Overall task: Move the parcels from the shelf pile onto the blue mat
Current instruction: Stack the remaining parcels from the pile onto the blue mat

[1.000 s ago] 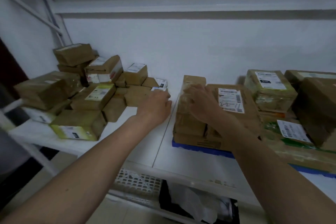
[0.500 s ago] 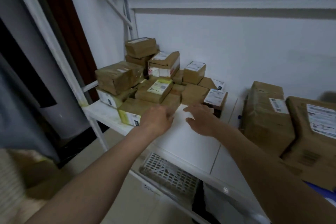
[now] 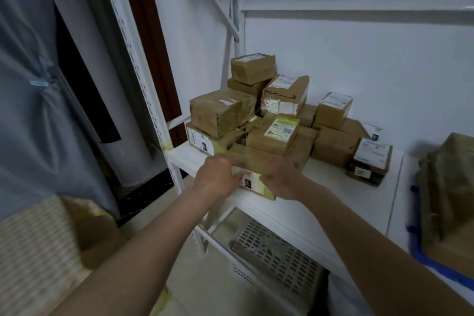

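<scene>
While the pile (image 3: 269, 110) sits behind, both hands, left (image 3: 218, 177) and right (image 3: 279, 177), grip the front parcel (image 3: 252, 161).

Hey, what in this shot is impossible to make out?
- Front parcel: head view, the left hand and right hand cover its near face.
- Blue mat: cut off by the right edge.
- Label print on the pile: too small and blurred.
- Bin under the shelf: contents blurred.
</scene>
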